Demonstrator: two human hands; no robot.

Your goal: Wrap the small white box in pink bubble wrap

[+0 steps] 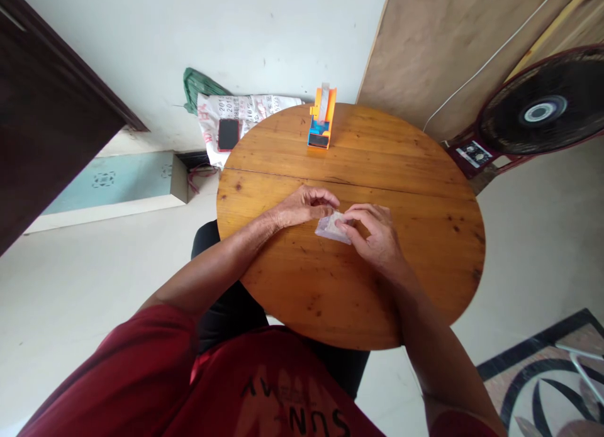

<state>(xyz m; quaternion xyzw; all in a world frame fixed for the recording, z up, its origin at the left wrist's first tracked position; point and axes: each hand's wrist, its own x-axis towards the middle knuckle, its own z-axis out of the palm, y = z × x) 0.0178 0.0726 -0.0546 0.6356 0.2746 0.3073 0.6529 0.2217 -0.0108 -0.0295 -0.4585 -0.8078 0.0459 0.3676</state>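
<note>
A small clear plastic packet (pixel 333 228) with pale contents rests on the round wooden table, between my hands. Its exact kind I cannot make out. My left hand (pixel 302 205) comes in from the left, fingers curled, with the thumb pressed at the packet's upper left edge. On the other side, my right hand (pixel 377 232) bends its thumb and fingers over the packet's right end in a pinch. The right fingers partly cover that end, and a pale flap shows just past them.
An orange and blue tape dispenser (pixel 323 119) stands at the far side of the wooden table (pixel 292 292). Beyond the left rim, a dark phone (pixel 228 134) lies on a printed white sack (pixel 259 107). A fan (pixel 538 113) stands at the right by the wall.
</note>
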